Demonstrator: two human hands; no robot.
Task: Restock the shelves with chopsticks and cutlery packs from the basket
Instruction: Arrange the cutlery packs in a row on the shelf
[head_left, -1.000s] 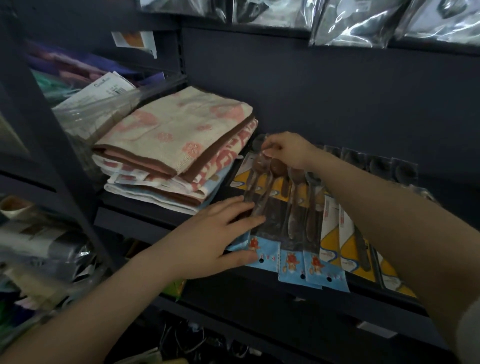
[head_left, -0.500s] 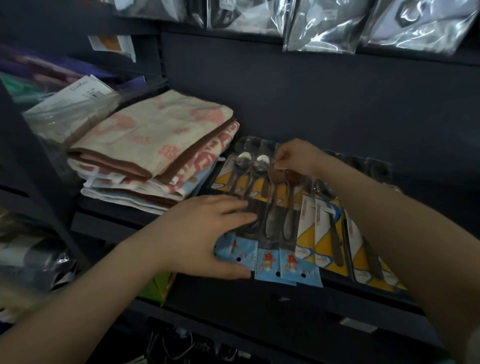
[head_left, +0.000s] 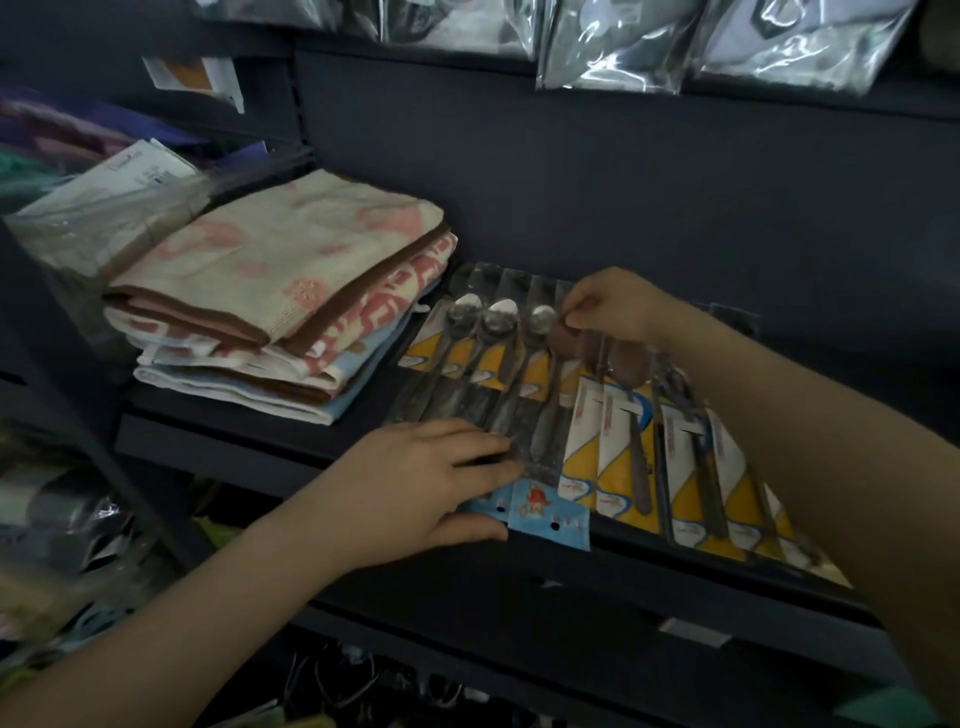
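Pressing flat on spoon packs (head_left: 524, 410) at shelf (head_left: 218, 441) edge, left hand (head_left: 415, 488) open-fingered, right hand (head_left: 613, 306) pinching their far end.

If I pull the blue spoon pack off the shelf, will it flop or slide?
The blue pack looks like thin film, so it would probably bend, though the spoon inside should stiffen it. Its glossy wrap likely slides easily; its end already overhangs the shelf edge.
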